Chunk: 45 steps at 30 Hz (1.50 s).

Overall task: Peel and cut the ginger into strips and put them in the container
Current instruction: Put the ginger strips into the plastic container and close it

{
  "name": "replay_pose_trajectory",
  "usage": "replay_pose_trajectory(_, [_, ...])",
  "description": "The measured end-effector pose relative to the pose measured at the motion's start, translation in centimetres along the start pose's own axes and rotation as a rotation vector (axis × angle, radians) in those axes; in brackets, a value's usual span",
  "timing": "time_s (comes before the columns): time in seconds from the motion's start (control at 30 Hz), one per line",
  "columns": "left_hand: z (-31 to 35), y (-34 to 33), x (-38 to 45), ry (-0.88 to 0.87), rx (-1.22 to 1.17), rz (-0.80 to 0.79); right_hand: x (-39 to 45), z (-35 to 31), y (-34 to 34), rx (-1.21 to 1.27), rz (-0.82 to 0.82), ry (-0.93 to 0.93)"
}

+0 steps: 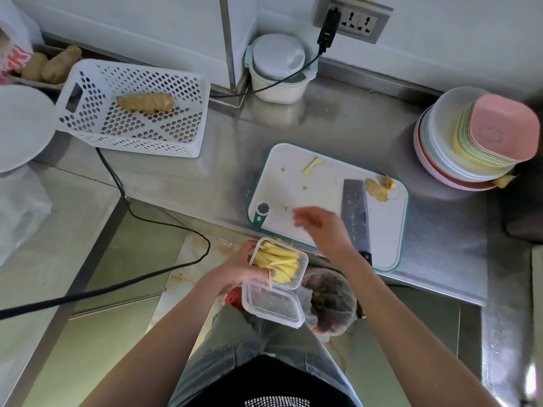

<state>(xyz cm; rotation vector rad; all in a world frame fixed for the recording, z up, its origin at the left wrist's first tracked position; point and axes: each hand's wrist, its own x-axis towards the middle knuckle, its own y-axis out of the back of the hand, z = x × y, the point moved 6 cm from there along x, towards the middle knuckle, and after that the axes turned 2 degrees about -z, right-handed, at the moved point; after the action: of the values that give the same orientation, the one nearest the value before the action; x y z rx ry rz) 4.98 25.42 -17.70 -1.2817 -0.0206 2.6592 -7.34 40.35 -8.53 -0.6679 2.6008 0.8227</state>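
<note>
Left hand holds the container of ginger strips; right hand reaches over the cutting board.

The left hand's fingers curl round the clear container, held off the table's near edge with pale ginger strips inside. The right hand is blurred over the cutting board, fingers loosely apart, holding nothing I can see. A cleaver lies on the board beside ginger scraps. One unpeeled ginger root sits in the white basket.

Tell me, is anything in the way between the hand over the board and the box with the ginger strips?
Nothing visible blocks it. The right hand hovers above the cutting board, and the container, held open-topped by the left hand just off the board's near edge, has its lid hanging below. The knife lies off to the right.
</note>
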Motion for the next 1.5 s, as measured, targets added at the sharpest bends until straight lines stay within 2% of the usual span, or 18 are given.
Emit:
replay_pose_trajectory(0.1, [0.0, 0.0, 0.0, 0.038, -0.026, 0.033, 4.0, -0.3, 3.0, -0.188, 0.180, 0.072])
replay_pose_trajectory(0.17, [-0.2, 0.2, 0.0, 0.049, -0.034, 0.064, 7.4, -0.6, 3.6, -0.377, 0.155, 0.114])
replay_pose_trajectory(0.33, [-0.9, -0.1, 0.2, 0.102, -0.120, 0.094, 12.6, -0.7, 2.2, -0.833, -0.028, 0.211])
replay_pose_trajectory(0.47, [-0.8, -0.5, 0.1, 0.104, -0.234, 0.050, 12.4, -1.8, 2.1, -0.976, 0.076, 0.304])
replay_pose_trajectory(0.6, [-0.4, -0.6, 0.1, 0.103, -0.277, 0.006, 11.7, -0.1, 2.0, -0.743, 0.084, 0.221])
replay_pose_trajectory(0.73, [-0.2, -1.3, 0.2, 0.103, -0.287, -0.113, 9.0, 1.0, 0.6, -0.578, -0.056, 0.189])
replay_pose_trajectory(0.8, [-0.1, -1.6, 0.1, 0.110, -0.314, -0.161, 7.5, 1.6, -0.3, -0.509, -0.077, 0.182])
replay_pose_trajectory(0.97, [0.2, -2.5, -0.3, 0.094, -0.420, -0.268, 7.3, 1.5, 0.9, -0.269, 0.183, 0.104])
replay_pose_trajectory(1.03, [0.4, -2.5, -0.8, 0.096, -0.461, -0.276, 7.6, 1.0, 0.5, -0.285, 0.193, 0.134])
replay_pose_trajectory(1.13, [0.6, -2.3, -1.5, 0.096, -0.455, -0.211, 7.0, 0.8, -1.4, -0.306, 0.095, 0.214])
replay_pose_trajectory(1.33, [-0.8, -0.8, -1.2, 0.249, -0.471, 0.100, 3.2, 2.4, -3.3, -0.355, 0.068, 0.280])
replay_pose_trajectory(1.5, [-0.4, -0.9, -0.9, 0.263, -0.445, 0.119, 1.9, 3.1, -4.2, -0.301, 0.089, 0.270])
